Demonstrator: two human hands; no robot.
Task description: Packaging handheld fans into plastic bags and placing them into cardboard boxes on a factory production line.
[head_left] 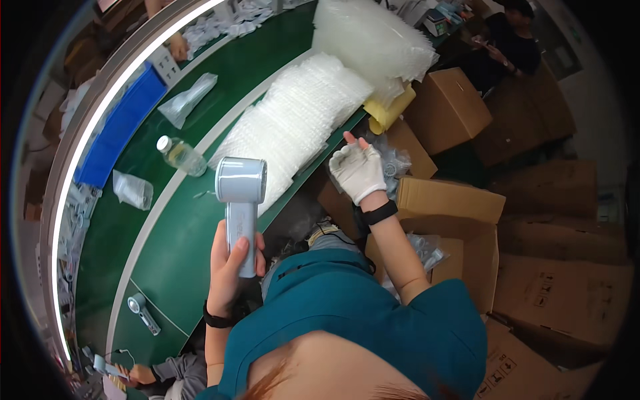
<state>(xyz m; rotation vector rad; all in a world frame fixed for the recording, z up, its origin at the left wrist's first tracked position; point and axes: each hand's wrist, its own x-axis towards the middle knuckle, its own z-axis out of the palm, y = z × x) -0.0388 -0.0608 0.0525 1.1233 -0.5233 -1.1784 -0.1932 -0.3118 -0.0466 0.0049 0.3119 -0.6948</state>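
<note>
At centre frame the left hand [230, 263] grips a grey handheld fan [241, 207] upright, while the gloved right hand [358, 172] hangs spread above clear bags [293, 123].

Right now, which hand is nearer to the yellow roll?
Right. The right hand in a white glove is just below the yellow roll; the left hand is far lower, holding the grey device.

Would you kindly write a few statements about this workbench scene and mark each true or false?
1. The left hand holds a pale handheld fan upright by its handle. True.
2. The right hand is bare. False: it wears a white glove.
3. A water bottle lies on the green table. True.
4. The right hand grips the fan's head. False: it reaches toward the stack of clear bags, apart from the fan.
5. Cardboard boxes stand at the person's right. True.
</note>
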